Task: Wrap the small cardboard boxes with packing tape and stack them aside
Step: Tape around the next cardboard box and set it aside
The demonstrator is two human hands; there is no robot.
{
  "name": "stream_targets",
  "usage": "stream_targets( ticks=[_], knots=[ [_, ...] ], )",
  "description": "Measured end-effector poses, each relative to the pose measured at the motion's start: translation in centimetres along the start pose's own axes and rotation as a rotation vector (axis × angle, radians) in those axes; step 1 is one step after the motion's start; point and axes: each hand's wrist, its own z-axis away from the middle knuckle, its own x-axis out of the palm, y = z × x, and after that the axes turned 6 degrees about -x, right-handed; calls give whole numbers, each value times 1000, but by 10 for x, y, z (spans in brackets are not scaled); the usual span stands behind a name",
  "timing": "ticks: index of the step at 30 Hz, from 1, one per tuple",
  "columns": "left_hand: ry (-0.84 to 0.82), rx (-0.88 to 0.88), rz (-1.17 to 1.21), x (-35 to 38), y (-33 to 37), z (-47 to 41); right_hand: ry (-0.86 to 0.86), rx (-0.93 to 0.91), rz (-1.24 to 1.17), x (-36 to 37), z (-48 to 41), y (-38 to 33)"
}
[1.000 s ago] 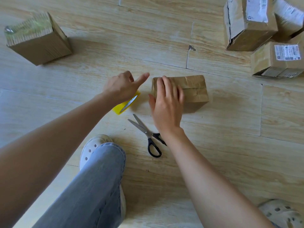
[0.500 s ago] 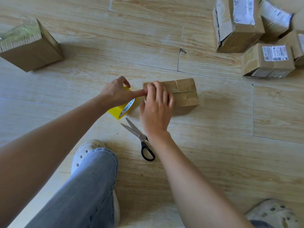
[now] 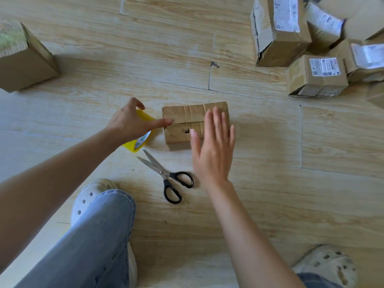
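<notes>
Small brown tape-wrapped cardboard box (image 3: 182,115) lies flat on the pale wood-plank floor (image 3: 270,183), mid-frame; left hand (image 3: 128,125) is just left of the box, fingers curled over a yellow roll of packing tape (image 3: 146,117) and gripping it, thumb stretched straight out with its tip touching the box's left end; the roll is mostly hidden under that hand, only the yellow rim and part of a printed core label show; right hand (image 3: 214,154) is open and flat, fingers straight and together, spread across the box's right half and its near edge; slightly motion-blurred, can't tell if the palm actually presses the box; it covers the box's right end; a dark hole shows on the box's near face; black-handled steel scissors (image 3: 164,173) lie just nearer than the box, blades parted; a plain brown carton (image 3: 22,61) sits well left of the box and farther off, cut by the frame edge; a pile of labelled brown parcels (image 3: 315,77) sits far right of the box, also partly cropped, label text unreadable.
</notes>
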Motion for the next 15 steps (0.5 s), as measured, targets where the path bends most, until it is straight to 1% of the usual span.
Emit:
stream_targets(
  ticks=[3,7,9,12,15],
  knots=[
    [17,8,47,5,-3,4,65,140,-79,-7,-3,10],
    [38,39,71,7,-8,7,78,258,-427,-10,-4,12],
    [42,45,65,7,-9,8,83,357,-543,-10,-6,15],
    [45,48,56,7,-10,8,69,483,-691,-13,-10,21],
    [47,55,43,8,-10,8,3,522,-745,-15,-8,27]
  ],
)
